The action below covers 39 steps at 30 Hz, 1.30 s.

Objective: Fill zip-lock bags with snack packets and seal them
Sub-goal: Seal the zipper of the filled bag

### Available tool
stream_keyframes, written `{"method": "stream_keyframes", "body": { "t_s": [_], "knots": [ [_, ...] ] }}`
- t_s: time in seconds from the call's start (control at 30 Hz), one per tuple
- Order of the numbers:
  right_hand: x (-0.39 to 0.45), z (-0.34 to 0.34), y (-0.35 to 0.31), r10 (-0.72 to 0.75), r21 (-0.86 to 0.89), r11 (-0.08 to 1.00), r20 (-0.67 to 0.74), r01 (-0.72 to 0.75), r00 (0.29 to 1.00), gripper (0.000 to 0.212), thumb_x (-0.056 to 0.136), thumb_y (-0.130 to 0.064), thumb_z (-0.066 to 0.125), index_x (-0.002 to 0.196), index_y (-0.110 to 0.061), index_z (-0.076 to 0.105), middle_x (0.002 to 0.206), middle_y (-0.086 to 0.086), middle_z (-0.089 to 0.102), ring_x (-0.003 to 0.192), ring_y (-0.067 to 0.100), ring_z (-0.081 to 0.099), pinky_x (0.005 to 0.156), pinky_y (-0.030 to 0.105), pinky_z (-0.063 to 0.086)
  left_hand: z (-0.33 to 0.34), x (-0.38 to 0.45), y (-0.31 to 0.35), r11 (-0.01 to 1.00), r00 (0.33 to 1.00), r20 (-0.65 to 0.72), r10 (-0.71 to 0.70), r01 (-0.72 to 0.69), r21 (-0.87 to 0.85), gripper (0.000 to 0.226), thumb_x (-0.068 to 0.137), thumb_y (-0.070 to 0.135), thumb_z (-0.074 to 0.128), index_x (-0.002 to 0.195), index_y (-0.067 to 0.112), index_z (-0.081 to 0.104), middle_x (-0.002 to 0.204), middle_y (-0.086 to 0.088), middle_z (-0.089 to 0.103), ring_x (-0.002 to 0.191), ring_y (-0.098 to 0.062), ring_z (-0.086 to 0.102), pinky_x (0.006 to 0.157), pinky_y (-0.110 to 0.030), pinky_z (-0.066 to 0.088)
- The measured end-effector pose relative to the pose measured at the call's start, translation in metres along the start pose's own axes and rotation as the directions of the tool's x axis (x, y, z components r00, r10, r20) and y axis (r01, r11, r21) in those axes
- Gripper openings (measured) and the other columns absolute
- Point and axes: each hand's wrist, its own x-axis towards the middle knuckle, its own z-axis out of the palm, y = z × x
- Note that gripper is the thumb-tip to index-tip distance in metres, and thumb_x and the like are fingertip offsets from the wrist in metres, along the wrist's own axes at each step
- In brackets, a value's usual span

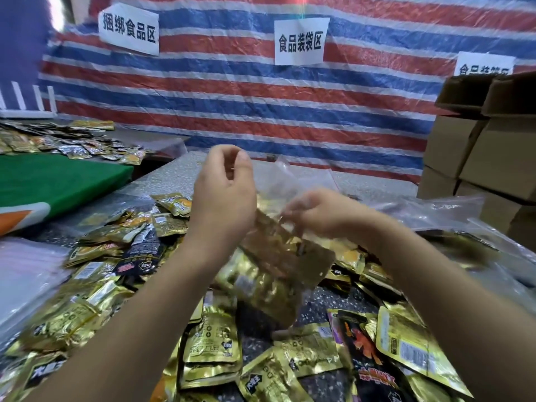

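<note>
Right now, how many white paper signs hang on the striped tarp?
3: left sign, middle sign, and right sign, partly hidden by the cardboard boxes.

The snack packets (213, 342) are mostly shiny gold, some black with red print (one at 5 o'clock). The tarpaulin (261, 97) at 12 o'clock has red, blue and white stripes. The signs (301, 42) are white with black letters. At 9 o'clock lies a green cloth (58, 181); at 3 o'clock stand brown boxes (478, 149).

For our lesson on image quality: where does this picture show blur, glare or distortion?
Head view: the clear zip-lock bag of gold packets and both hands are motion-blurred; glare glints on loose gold foil snack packets; wide-angle bending curves the striped red-white-blue tarpaulin.
</note>
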Motion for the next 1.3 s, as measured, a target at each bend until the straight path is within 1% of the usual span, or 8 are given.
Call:
{"method": "stream_keyframes", "body": {
  "t_s": [0.13, 0.27, 0.53, 0.63, 0.73, 0.97, 1.1, 1.3],
  "knots": [
    [0.025, -0.032, 0.012, 0.192, 0.436, 0.896, -0.201, -0.087, 0.961, 0.016, 0.099, -0.016, 0.059, 0.092, -0.013, 0.073, 0.072, 0.001, 0.067, 0.051, 0.009, 0.056, 0.048, 0.022, 0.043, -0.004, 0.002, 0.001, 0.998, 0.998, -0.035, 0.060, -0.061, -0.015, 0.009, 0.103, 0.035, 0.041, 0.099, 0.036, 0.049, 0.096, 0.012, 0.060, 0.087, 0.001, 0.058, 0.071, -0.013, 0.045],
    [0.059, -0.050, 0.030, 0.395, 0.846, 0.532, -0.205, -0.041, 0.895, 0.014, 0.103, -0.020, 0.052, 0.109, -0.010, 0.061, 0.090, 0.004, 0.061, 0.054, 0.011, 0.056, 0.039, 0.020, 0.045, -0.003, 0.002, 0.001, 0.999, 0.999, 0.005, 0.051, -0.051, -0.003, 0.013, 0.103, 0.035, 0.042, 0.093, 0.040, 0.047, 0.097, 0.014, 0.060, 0.089, -0.005, 0.062, 0.072, -0.019, 0.047],
    [0.091, -0.005, 0.083, 0.638, 0.927, 0.298, -0.016, -0.228, 0.770, 0.011, 0.104, 0.001, 0.038, 0.102, 0.005, 0.048, 0.121, 0.022, 0.052, 0.087, 0.026, 0.062, 0.051, 0.025, 0.056, -0.001, 0.002, -0.004, 1.000, 0.998, 0.070, 0.002, -0.004, 0.021, 0.014, 0.102, 0.033, 0.043, 0.091, 0.036, 0.051, 0.095, 0.012, 0.063, 0.082, -0.015, 0.067, 0.071, -0.037, 0.054],
    [0.088, -0.002, 0.081, 0.628, 0.916, 0.351, -0.074, -0.197, 0.774, 0.027, 0.105, -0.006, 0.044, 0.128, 0.007, 0.049, 0.123, 0.024, 0.061, 0.101, 0.027, 0.067, 0.065, 0.026, 0.060, -0.001, 0.002, -0.006, 0.999, 0.995, 0.101, -0.006, 0.002, 0.045, 0.015, 0.101, 0.034, 0.043, 0.092, 0.032, 0.056, 0.092, 0.011, 0.065, 0.083, -0.015, 0.067, 0.069, -0.037, 0.053],
    [0.076, 0.001, 0.072, 0.594, 0.834, 0.485, -0.093, -0.264, 0.799, 0.027, 0.107, -0.013, 0.043, 0.118, 0.006, 0.056, 0.087, 0.018, 0.067, 0.069, 0.019, 0.067, 0.044, 0.020, 0.055, 0.000, 0.000, -0.005, 0.997, 0.985, 0.170, 0.002, -0.015, 0.076, 0.022, 0.101, 0.032, 0.044, 0.087, 0.026, 0.060, 0.086, 0.006, 0.067, 0.081, -0.019, 0.067, 0.067, -0.038, 0.051],
    [0.046, 0.004, 0.056, 0.453, 0.682, 0.708, -0.238, -0.184, 0.859, 0.018, 0.101, -0.012, 0.048, 0.098, -0.001, 0.061, 0.074, 0.011, 0.067, 0.047, 0.015, 0.065, 0.044, 0.023, 0.052, 0.002, -0.020, 0.005, 0.960, 0.899, 0.432, 0.072, -0.180, 0.213, 0.028, 0.102, 0.032, 0.045, 0.082, 0.022, 0.062, 0.076, 0.000, 0.067, 0.067, -0.013, 0.063, 0.060, -0.037, 0.051],
    [0.023, 0.009, 0.055, 0.271, 0.436, 0.889, -0.256, -0.140, 0.928, 0.025, 0.100, -0.017, 0.050, 0.085, -0.004, 0.065, 0.066, 0.005, 0.067, 0.052, 0.013, 0.062, 0.052, 0.026, 0.051, 0.005, -0.045, -0.004, 0.831, 0.720, 0.694, 0.019, -0.397, 0.390, 0.025, 0.101, 0.039, 0.044, 0.088, 0.023, 0.059, 0.075, 0.009, 0.060, 0.067, -0.007, 0.055, 0.059, -0.030, 0.043],
    [-0.004, 0.024, 0.059, 0.173, 0.186, 0.974, -0.244, -0.129, 0.954, 0.030, 0.101, -0.025, 0.053, 0.084, -0.007, 0.069, 0.074, 0.004, 0.072, 0.064, 0.013, 0.067, 0.061, 0.028, 0.055, -0.010, -0.106, -0.036, 0.680, 0.359, 0.919, -0.160, -0.635, 0.367, 0.045, 0.100, 0.058, 0.029, 0.133, 0.031, 0.044, 0.131, 0.010, 0.052, 0.116, -0.009, 0.050, 0.102, -0.033, 0.043]
  ]
}}
